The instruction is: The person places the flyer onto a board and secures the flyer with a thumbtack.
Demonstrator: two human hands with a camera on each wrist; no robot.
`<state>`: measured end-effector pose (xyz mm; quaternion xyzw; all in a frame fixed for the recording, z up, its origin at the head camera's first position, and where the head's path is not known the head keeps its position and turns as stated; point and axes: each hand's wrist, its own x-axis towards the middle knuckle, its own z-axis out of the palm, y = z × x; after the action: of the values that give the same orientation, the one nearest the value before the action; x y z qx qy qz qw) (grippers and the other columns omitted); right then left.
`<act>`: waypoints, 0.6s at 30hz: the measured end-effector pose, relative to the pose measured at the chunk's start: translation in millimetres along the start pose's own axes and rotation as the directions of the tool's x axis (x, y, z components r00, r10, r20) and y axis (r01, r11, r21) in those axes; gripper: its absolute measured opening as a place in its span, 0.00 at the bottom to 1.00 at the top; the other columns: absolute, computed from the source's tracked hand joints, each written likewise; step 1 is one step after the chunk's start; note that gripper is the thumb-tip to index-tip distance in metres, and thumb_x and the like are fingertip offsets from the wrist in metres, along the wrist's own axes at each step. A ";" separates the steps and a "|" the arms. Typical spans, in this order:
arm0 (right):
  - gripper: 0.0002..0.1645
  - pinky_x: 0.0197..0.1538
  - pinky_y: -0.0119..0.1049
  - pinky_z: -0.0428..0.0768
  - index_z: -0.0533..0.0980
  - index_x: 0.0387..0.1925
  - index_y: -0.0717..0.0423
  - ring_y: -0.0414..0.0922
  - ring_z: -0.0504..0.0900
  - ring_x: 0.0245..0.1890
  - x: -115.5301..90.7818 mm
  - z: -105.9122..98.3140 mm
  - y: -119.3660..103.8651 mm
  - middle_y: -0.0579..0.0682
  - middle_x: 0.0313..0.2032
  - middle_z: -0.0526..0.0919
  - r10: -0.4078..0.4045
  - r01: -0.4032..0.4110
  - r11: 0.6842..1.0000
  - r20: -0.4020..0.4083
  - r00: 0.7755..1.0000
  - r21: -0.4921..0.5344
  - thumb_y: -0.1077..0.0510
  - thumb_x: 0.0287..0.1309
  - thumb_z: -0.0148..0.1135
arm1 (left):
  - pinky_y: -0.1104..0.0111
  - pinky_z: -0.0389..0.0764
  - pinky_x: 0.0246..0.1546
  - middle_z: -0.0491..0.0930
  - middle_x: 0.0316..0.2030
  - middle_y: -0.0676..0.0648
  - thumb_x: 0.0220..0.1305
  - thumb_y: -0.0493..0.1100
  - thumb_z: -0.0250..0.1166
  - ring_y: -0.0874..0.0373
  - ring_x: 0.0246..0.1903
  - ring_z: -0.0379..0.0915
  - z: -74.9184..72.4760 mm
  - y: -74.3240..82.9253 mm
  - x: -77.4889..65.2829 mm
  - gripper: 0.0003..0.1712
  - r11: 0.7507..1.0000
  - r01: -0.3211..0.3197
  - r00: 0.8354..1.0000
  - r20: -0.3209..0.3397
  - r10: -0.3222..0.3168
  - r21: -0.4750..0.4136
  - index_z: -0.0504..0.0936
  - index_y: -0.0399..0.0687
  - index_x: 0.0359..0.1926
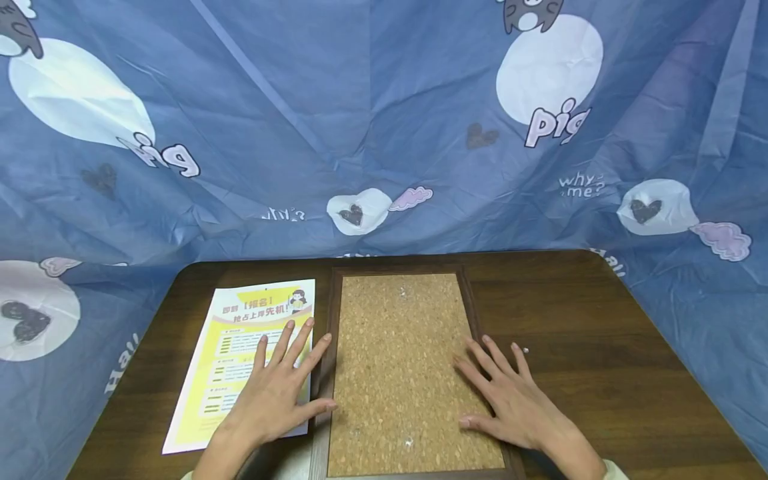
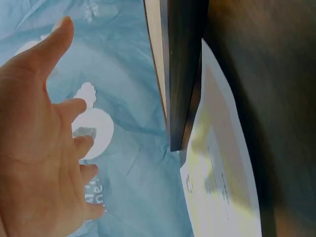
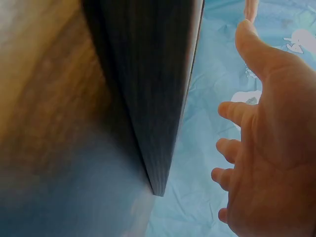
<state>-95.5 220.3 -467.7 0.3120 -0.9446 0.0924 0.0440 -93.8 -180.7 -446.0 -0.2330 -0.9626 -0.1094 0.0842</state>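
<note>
A cork board (image 1: 402, 367) in a dark wooden frame (image 1: 327, 373) lies in the middle of the table. Left of it is a yellow and white printed sheet (image 1: 198, 400) with text and a small cartoon figure. My left hand (image 1: 273, 393) is spread above the sheet and the frame's left side, thumb near the cork. Over the frame's right side, my right hand (image 1: 516, 400) is spread too. Both wrist views show the left palm (image 2: 34, 133) and right palm (image 3: 281, 133) raised off the frame, with nothing held.
The dark brown table (image 1: 570, 313) has rounded far corners. A tiny shiny bit, perhaps a clear pin (image 1: 525, 350), lies right of the board. Small clear bits (image 1: 409, 442) show on the cork. Behind the table hangs a blue printed cloth (image 1: 420, 133).
</note>
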 end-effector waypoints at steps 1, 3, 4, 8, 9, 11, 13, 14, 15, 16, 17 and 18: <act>0.50 0.64 0.73 0.44 0.64 0.73 0.48 0.62 0.50 0.73 -0.9 0.5 0.3 0.58 0.75 0.54 0.002 -0.002 1.000 0.000 1.000 0.002 0.25 0.58 0.57 | 0.34 0.41 0.66 0.41 0.78 0.44 0.53 0.73 0.66 0.43 0.76 0.32 -0.4 -2.1 0.1 0.56 1.000 0.004 1.000 -0.003 -0.004 0.006 0.57 0.55 0.77; 0.50 0.64 0.73 0.44 0.64 0.73 0.49 0.63 0.50 0.73 -2.9 1.6 0.9 0.58 0.75 0.54 0.005 -0.005 1.000 -0.001 1.000 0.007 0.25 0.58 0.57 | 0.34 0.42 0.66 0.41 0.78 0.44 0.54 0.72 0.65 0.40 0.75 0.34 -2.1 -6.0 0.0 0.56 1.000 0.016 1.000 -0.008 -0.016 0.012 0.57 0.54 0.77; 0.50 0.64 0.73 0.45 0.64 0.73 0.49 0.63 0.50 0.73 -3.8 2.1 1.1 0.58 0.75 0.54 0.005 -0.005 1.000 -0.002 1.000 0.007 0.25 0.57 0.57 | 0.33 0.42 0.65 0.40 0.78 0.44 0.55 0.72 0.65 0.39 0.75 0.35 -3.0 -8.1 -0.1 0.55 1.000 0.025 1.000 -0.007 -0.025 0.014 0.57 0.54 0.77; 0.50 0.63 0.74 0.46 0.65 0.72 0.48 0.63 0.52 0.73 -7.9 3.3 1.8 0.58 0.75 0.55 0.004 -0.004 1.000 -0.009 1.000 0.008 0.25 0.57 0.57 | 0.32 0.42 0.64 0.39 0.78 0.43 0.57 0.71 0.64 0.37 0.74 0.34 -7.1 -17.5 -1.0 0.54 0.997 0.082 0.997 -0.002 -0.082 0.010 0.55 0.54 0.77; 0.50 0.62 0.74 0.47 0.65 0.72 0.49 0.63 0.52 0.73 -8.9 3.6 1.9 0.58 0.75 0.55 0.004 -0.004 1.000 -0.009 1.000 0.009 0.25 0.57 0.57 | 0.32 0.42 0.64 0.40 0.78 0.42 0.58 0.71 0.63 0.36 0.74 0.34 -8.0 -19.9 -1.5 0.55 0.995 0.099 0.995 -0.001 -0.099 0.007 0.54 0.54 0.78; 0.50 0.62 0.74 0.48 0.65 0.72 0.49 0.64 0.54 0.72 -11.3 3.9 2.0 0.58 0.75 0.55 0.006 -0.006 1.000 -0.009 1.000 0.009 0.25 0.57 0.57 | 0.32 0.42 0.64 0.40 0.78 0.41 0.58 0.72 0.63 0.36 0.74 0.34 -9.3 -24.8 -2.3 0.55 0.991 0.134 0.991 0.004 -0.134 0.010 0.52 0.54 0.78; 0.50 0.61 0.74 0.49 0.66 0.72 0.49 0.64 0.55 0.72 -13.6 4.6 2.0 0.58 0.74 0.56 0.010 -0.010 1.000 -0.008 1.000 0.013 0.24 0.56 0.57 | 0.32 0.41 0.65 0.40 0.78 0.41 0.58 0.73 0.61 0.36 0.74 0.34 -10.5 -29.4 -2.9 0.56 0.986 0.164 0.986 0.015 -0.164 0.009 0.51 0.54 0.78; 0.50 0.61 0.75 0.48 0.66 0.72 0.49 0.64 0.55 0.72 -14.8 4.9 2.1 0.58 0.75 0.55 0.015 -0.015 1.000 -0.005 1.000 0.017 0.24 0.56 0.57 | 0.32 0.41 0.64 0.40 0.78 0.40 0.58 0.74 0.60 0.35 0.74 0.35 -10.8 -31.4 -3.2 0.56 0.984 0.176 0.984 0.019 -0.177 0.007 0.51 0.54 0.78; 0.50 0.61 0.75 0.48 0.66 0.72 0.49 0.64 0.55 0.72 -15.7 5.1 2.0 0.57 0.75 0.55 0.021 -0.021 1.000 -0.001 1.000 0.022 0.24 0.56 0.57 | 0.32 0.41 0.64 0.41 0.77 0.40 0.58 0.74 0.60 0.34 0.74 0.35 -11.0 -33.4 -3.1 0.56 0.982 0.188 0.982 0.024 -0.188 0.003 0.51 0.54 0.78; 0.50 0.61 0.75 0.48 0.66 0.72 0.49 0.64 0.55 0.71 -16.7 5.4 2.1 0.57 0.75 0.55 0.024 -0.024 0.999 0.000 1.000 0.027 0.24 0.56 0.57 | 0.32 0.41 0.64 0.40 0.77 0.39 0.58 0.74 0.60 0.34 0.74 0.34 -11.4 -35.3 -2.9 0.56 0.980 0.197 0.980 0.027 -0.197 -0.002 0.51 0.53 0.78; 0.50 0.61 0.75 0.48 0.66 0.72 0.49 0.64 0.55 0.71 -17.5 5.6 2.1 0.57 0.75 0.55 0.029 -0.029 0.999 0.003 1.000 0.031 0.24 0.56 0.57 | 0.31 0.41 0.64 0.40 0.77 0.39 0.58 0.75 0.59 0.34 0.74 0.35 -11.5 -37.1 -2.8 0.56 0.979 0.203 0.979 0.029 -0.203 -0.004 0.51 0.53 0.78; 0.51 0.62 0.75 0.48 0.66 0.72 0.49 0.64 0.55 0.72 -18.2 5.8 2.0 0.57 0.75 0.55 0.034 -0.035 0.999 0.008 0.999 0.037 0.24 0.56 0.57 | 0.31 0.41 0.64 0.40 0.77 0.39 0.59 0.75 0.59 0.33 0.74 0.35 -11.7 -38.6 -2.6 0.56 0.978 0.209 0.978 0.030 -0.208 -0.009 0.52 0.52 0.78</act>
<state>-82.3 231.3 -476.2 0.2968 -0.9481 0.1094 0.0330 -108.3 -218.3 -442.0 -0.1328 -0.9822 -0.1200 0.0570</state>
